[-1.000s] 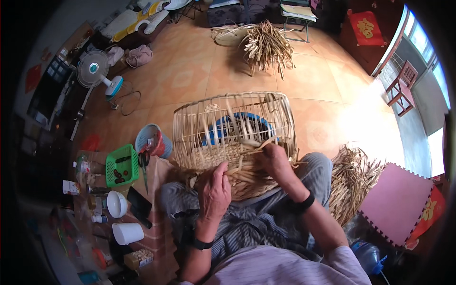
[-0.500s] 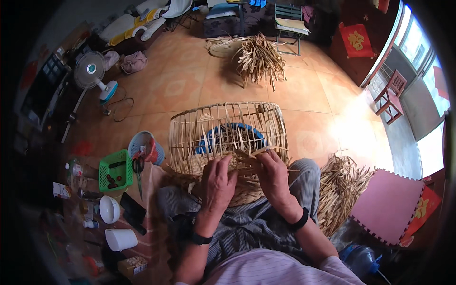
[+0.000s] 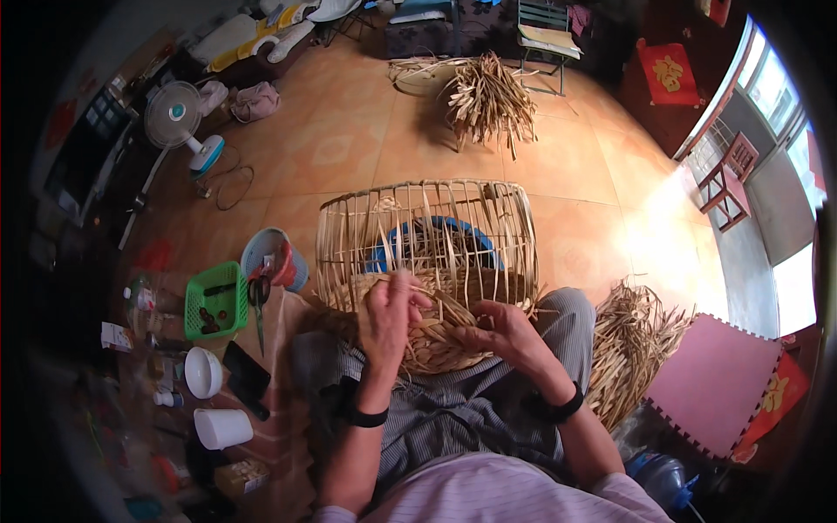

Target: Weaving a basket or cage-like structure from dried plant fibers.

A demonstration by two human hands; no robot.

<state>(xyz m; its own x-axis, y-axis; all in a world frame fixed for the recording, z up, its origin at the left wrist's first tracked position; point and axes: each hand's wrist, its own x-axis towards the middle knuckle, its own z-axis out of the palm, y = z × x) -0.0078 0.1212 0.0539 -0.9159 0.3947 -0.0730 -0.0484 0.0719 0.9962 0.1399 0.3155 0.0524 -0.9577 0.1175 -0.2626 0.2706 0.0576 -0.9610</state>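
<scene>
A half-woven basket (image 3: 427,196) of pale dried strips rests against my lap, its far side an open frame of thin ribs and its near side densely plaited. My left hand (image 3: 389,321) is closed at the plaited rim, fingertips pinched on a strip that rises along the ribs. Lower and to the right, my right hand (image 3: 514,338) has thumb and fingers pressed on a plant strip (image 3: 453,311) at the woven edge. Both hands partly hide the weave under them. Through the ribs shows a blue tub (image 3: 377,258) with dark strips in it.
Bundles of dried strips lie ahead (image 3: 490,105) and by my right knee (image 3: 632,336). On the left are a green basket (image 3: 209,277), scissors (image 3: 258,292), white bowl (image 3: 203,373), white cup (image 3: 222,429) and fan (image 3: 173,115). A pink foam mat (image 3: 711,383) is at right.
My hands have moved apart and my right hand has lowered to the woven edge. The light strip held between them has come down toward the weave. The whole view has shifted slightly.
</scene>
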